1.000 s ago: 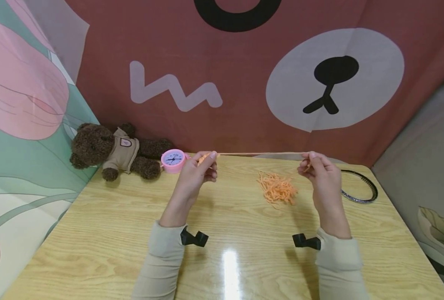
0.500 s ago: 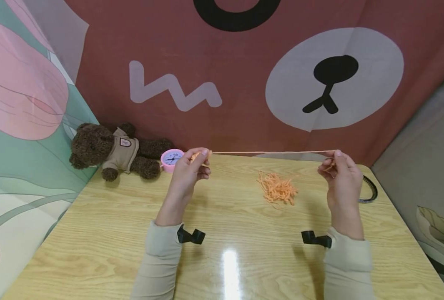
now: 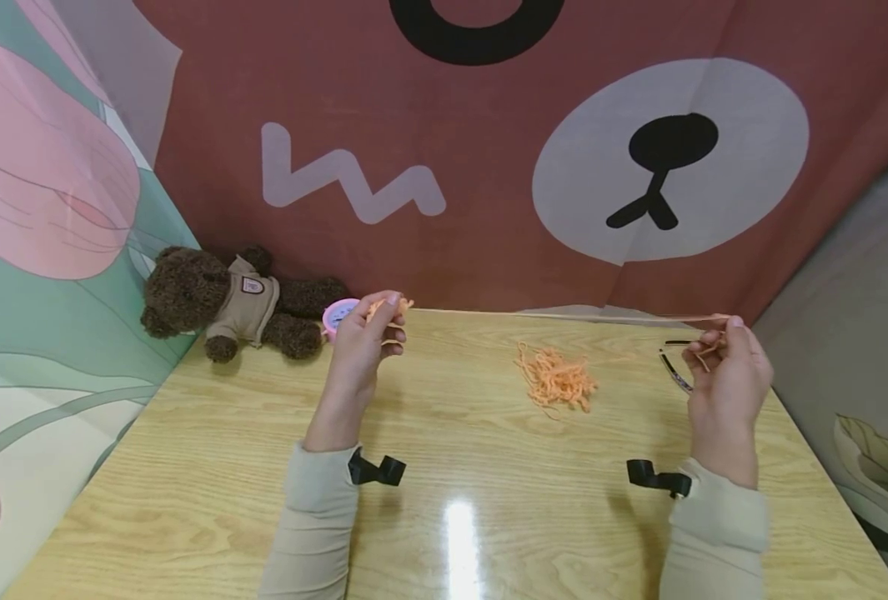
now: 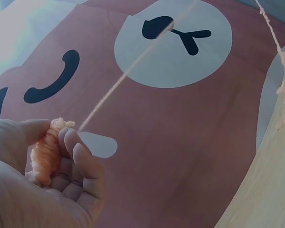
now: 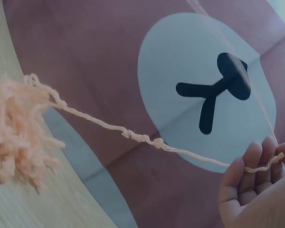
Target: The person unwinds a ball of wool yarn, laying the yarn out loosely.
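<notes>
My left hand (image 3: pixel 361 346) grips a small wound bundle of orange yarn (image 4: pixel 46 156) between thumb and fingers. From it a taut yarn strand (image 4: pixel 116 84) stretches across to my right hand (image 3: pixel 732 367), whose thumb and index finger pinch it. Another length, kinked and curly (image 5: pixel 104 124), runs over the right fingers and leads back to a loose, tangled yarn pile (image 3: pixel 558 379) on the table. Both hands are raised above the tabletop, wide apart.
A brown teddy bear (image 3: pixel 252 304) lies at the back left of the wooden table (image 3: pixel 211 483). Beside it stands a pink alarm clock (image 3: pixel 336 315), partly behind the left hand. A dark hoop (image 3: pixel 674 372) shows behind the right hand. A printed cloth (image 3: pixel 489 233) hangs at the back.
My right hand has moved well to the right and my left hand slightly left, lengthening the strand between them. The right hand now covers much of the hoop. The yarn pile has stayed put.
</notes>
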The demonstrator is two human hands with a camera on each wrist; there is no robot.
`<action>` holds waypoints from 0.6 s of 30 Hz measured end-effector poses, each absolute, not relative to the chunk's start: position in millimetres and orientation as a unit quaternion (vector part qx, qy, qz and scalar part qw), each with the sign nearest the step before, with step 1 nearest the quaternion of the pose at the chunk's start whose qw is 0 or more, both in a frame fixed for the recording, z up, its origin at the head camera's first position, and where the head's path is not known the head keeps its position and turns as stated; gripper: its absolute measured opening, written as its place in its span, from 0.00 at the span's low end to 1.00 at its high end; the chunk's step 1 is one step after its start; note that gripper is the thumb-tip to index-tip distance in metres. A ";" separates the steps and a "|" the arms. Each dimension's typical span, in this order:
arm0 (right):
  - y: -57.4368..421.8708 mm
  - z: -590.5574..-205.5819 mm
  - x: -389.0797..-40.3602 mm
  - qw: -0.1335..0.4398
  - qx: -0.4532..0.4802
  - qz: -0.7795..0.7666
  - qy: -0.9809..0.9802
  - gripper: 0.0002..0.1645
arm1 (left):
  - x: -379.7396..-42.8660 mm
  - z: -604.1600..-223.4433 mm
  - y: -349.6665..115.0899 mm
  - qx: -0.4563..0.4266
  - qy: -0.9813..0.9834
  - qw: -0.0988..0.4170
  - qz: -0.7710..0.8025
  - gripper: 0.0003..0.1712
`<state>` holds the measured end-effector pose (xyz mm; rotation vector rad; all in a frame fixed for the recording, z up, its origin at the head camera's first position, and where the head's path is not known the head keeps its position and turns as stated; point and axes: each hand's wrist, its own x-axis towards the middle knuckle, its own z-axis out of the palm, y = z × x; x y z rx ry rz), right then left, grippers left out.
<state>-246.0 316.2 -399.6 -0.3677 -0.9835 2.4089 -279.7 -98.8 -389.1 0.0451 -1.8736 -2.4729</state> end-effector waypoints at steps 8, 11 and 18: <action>328.9 -402.8 -242.7 0.285 -0.156 0.892 -0.315 0.14 | -282.4 -390.1 -103.9 0.024 -0.603 0.042 -0.796 0.07; 329.9 -403.1 -243.2 0.310 -0.175 0.882 -0.308 0.13 | -282.7 -390.8 -105.4 0.028 -0.603 0.050 -0.796 0.05; 322.0 -399.5 -247.3 0.277 -0.256 0.816 -0.438 0.12 | -281.5 -390.4 -102.8 0.006 -0.584 0.052 -0.810 0.02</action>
